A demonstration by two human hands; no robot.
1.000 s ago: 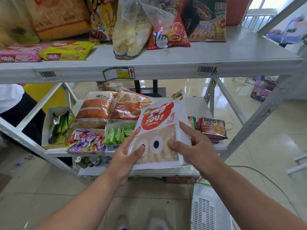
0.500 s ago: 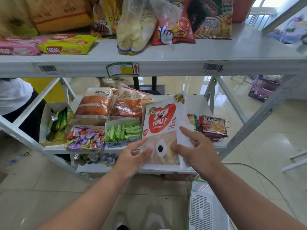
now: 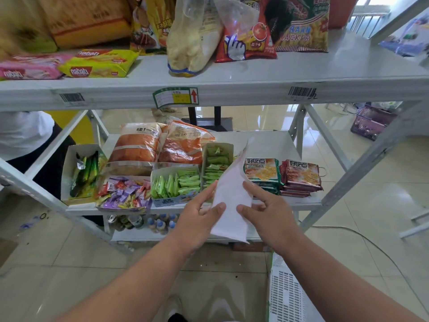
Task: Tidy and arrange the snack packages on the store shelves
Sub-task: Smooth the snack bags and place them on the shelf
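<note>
I hold a white snack bag in front of the middle shelf, turned so its plain white back faces me. My left hand pinches its left edge with thumb and fingers. My right hand grips its right edge, thumb on the back. Behind the bag on the shelf lie two stacks of cracker packs, boxes of green sachets, a box of mixed candies and two orange bread bags.
The top shelf carries pink and yellow wafer packs, a clear bag of puffs and prawn cracker bags. A white plastic basket stands on the floor by my right arm. Bottles sit on the lowest shelf. A person stands at far left.
The bag has been turned between my hands: its red printed front faced me earlier, now its white back does. It also sits lower and edge-on, uncovering the cracker packs.
</note>
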